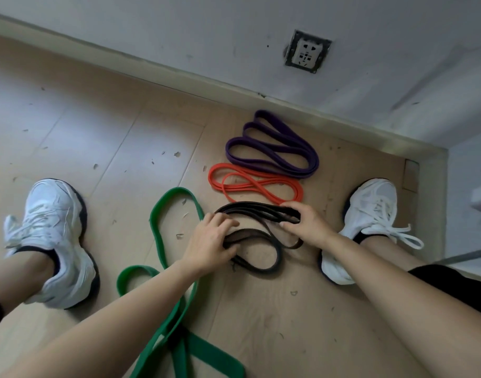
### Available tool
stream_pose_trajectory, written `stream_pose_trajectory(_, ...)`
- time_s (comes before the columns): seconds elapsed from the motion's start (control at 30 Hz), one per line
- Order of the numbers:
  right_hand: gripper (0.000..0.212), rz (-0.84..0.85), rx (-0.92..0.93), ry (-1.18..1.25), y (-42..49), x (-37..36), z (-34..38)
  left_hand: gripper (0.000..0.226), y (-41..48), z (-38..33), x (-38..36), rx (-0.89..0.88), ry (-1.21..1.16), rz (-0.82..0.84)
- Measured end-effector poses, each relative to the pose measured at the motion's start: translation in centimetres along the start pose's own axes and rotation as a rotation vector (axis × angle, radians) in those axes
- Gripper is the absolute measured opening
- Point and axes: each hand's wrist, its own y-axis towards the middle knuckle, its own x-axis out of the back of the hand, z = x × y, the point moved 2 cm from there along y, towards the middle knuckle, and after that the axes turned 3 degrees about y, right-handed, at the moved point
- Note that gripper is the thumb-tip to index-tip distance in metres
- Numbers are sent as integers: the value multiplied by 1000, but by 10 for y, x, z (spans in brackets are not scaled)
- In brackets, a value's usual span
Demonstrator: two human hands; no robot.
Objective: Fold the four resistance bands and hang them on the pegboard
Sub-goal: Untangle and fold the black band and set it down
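Both forearms reach in from the bottom edge of the view, and the left one crosses over the green band [176, 257], hiding part of it. That band lies unfolded on the floor [70, 126] in loose loops, and its lower end is cut off by the bottom edge. The left hand [210, 242] rests palm down on the black band [261, 241], fingers curled over a bunch of its strands; the palm hides how firmly it holds them. The right hand [306, 223] pinches the other end of the gathered black loops between thumb and fingers, a narrow grip closed on the band. A loose black loop trails on the floor below both hands. Just beyond, toward the wall [234, 31], lies the orange band [254, 182], folded into flat loops, and past it the purple band [274, 145], also folded, close to the baseboard [152, 64]. A white shoe [55, 236] stands at the left and another shoe [367, 219] near the floor's right corner. A wall socket [307, 51] sits above the baseboard. No pegboard is in view.
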Motion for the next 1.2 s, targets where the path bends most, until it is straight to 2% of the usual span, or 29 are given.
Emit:
stream_pose_trajectory(0.1, 45, 35, -51, 21, 1, 3, -4, 82, -4, -3, -14, -61, 87, 165)
stream_pose_trajectory(0.17, 49, 65, -56, -85, -1, 2, -11, 98, -6, -3, -21, -98, 108, 215)
stream_pose_trajectory(0.27, 52, 42, -12, -245, -3, -1, -20, 105, -6, 0, -25, -192, 178, 239)
stream_pose_trajectory(0.33, 47, 17, -10, -209, -3, -1, -19, 92, -6, 2, -26, -242, 236, 180)
stream_pose_trajectory(0.43, 33, -13, -22, -143, 1, 3, -16, 50, -6, 2, -27, -279, 218, 46)
stream_pose_trajectory(0.5, 28, -40, -16, -157, 2, 8, -14, 32, -6, 0, -29, -264, 174, 23)
stream_pose_trajectory(0.67, 37, -105, 71, -551, 3, 18, -10, 31, -3, -5, -34, -194, 96, 40)
stream_pose_trajectory(0.73, 42, -131, 68, -493, 4, 17, -10, 29, -1, -8, -34, -186, 81, 21)
stream_pose_trajectory(0.83, 36, -187, 36, -316, 8, 21, -13, 26, 2, -15, -32, -149, 68, -20)
stream_pose_trajectory(0.93, 31, -148, 24, -380, 9, 25, -23, 55, 8, -25, -35, -125, 125, 26)
stream_pose_trajectory(1.03, 34, -151, 3, -370, 10, 22, -28, 89, 18, -32, -38, -205, 251, 93)
stream_pose_trajectory(1.13, 34, -136, -33, -265, 10, 17, -25, 99, 28, -34, -37, -290, 329, 148)
stream_pose_trajectory(1.2, 33, -91, -58, -206, 8, 18, -23, 95, 36, -31, -34, -280, 322, 161)
